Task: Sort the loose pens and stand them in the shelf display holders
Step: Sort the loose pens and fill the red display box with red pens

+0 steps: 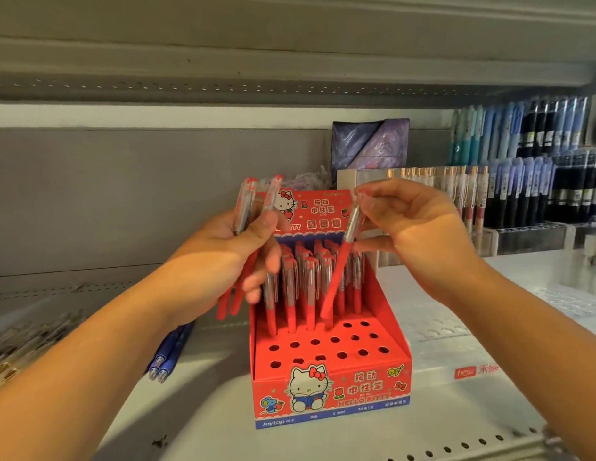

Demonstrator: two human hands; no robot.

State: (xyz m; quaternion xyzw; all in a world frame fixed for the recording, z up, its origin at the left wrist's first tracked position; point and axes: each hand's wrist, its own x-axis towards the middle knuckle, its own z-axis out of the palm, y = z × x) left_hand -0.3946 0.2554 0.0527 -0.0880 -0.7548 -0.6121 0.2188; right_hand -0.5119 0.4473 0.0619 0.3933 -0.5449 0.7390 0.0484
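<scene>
- The right hand (pixel 419 234) is pinching a single red pen (pixel 340 261) near its clear clip end, between thumb and fingertips. It is tilting the pen so the red tip is pointing down into the red display box (pixel 333 390).
- The tip is sitting just in front of the filled rows. I cannot tell whether it is already in a hole.
- Holding the pen high on the barrel is probably leaving the tip and the holes in plain sight for aiming.
- The left hand (pixel 230 261) is gripping a bundle of matching red pens (pixel 246 211), clip ends up, just beside the box's back card. It seems to be serving as a close supply for the right hand to draw from one at a time.
- Standing pens (pixel 306 287) are filling the back rows, while the front rows of holes are showing open, so this box looks roughly half stocked.
- Two blue pens (pixel 170 351) are lying flat on the shelf (pixel 456 410) left of the box, apart from it, likely waiting for a different holder.
- The slanted pen is leaning close to its upright neighbours, so straightening it before pushing down seems wise.
</scene>
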